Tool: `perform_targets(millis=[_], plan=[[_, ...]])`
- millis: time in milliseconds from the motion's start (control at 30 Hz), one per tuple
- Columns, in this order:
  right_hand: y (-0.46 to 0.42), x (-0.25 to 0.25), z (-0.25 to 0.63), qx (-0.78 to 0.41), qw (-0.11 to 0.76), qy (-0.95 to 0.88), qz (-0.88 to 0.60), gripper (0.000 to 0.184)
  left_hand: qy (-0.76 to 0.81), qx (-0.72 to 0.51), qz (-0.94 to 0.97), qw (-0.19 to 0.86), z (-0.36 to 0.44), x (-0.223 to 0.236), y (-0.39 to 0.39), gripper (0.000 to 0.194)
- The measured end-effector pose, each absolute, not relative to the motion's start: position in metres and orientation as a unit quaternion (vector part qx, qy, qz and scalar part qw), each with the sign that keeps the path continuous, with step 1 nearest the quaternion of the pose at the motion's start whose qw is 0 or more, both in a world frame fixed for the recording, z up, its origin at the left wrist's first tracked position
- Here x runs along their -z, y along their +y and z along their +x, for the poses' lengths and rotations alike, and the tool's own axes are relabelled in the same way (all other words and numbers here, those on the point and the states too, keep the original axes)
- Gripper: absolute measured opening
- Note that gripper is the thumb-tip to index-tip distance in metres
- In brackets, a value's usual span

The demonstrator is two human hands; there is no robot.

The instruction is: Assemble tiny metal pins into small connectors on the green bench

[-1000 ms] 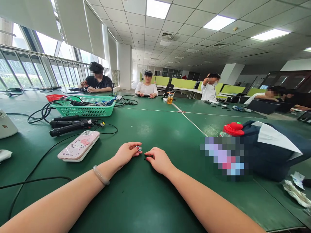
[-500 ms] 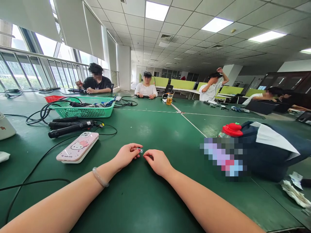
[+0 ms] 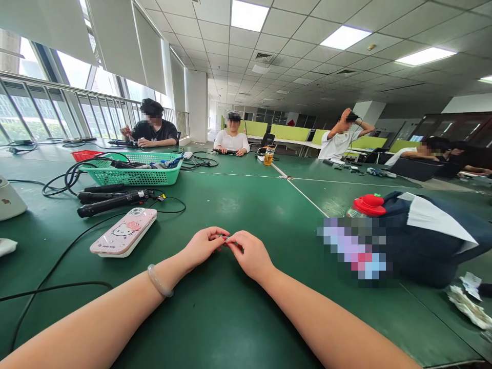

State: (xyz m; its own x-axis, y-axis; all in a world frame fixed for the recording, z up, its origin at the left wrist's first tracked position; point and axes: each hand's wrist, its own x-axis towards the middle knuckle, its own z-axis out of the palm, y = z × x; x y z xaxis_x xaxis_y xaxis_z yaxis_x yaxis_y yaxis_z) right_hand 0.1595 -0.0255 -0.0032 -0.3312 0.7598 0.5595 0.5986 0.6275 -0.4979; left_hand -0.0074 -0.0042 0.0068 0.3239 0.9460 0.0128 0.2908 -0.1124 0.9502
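Head view: over the green worktop (image 3: 230, 318), the right hand (image 3: 250, 254) meets the left hand (image 3: 203, 246), which pinches a small piece (image 3: 223, 238), mostly hidden; the right's own grip cannot be told. Handling appears unfinished; whether anything is joined is unclear. Phone (image 3: 124, 231) to the left; basket (image 3: 134, 177) beyond.

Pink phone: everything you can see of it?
The phone is pink with rounded corners. Its back shows a cartoon cat with a pink bow, small dark lettering at the near end, and camera lenses at the far end. Its pale sides look thick and smooth. It lies back up on the green table, slanting away to the right, left of the left hand. No hand touches it.
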Motion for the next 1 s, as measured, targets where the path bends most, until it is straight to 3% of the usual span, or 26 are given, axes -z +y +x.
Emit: perform_targets(millis=[467,1000], plan=[[-0.025,0.0086,0.1573,0.045,0.34,-0.834,-0.433,0.025,0.48,-0.347,0.654,0.47,-0.0062,-0.0117,-0.0076,0.027],[-0.026,0.009,0.1581,0.062,0.337,-0.824,-0.451,0.027,0.466,-0.365,0.666,0.454,-0.0061,-0.0086,-0.0058,0.03]])
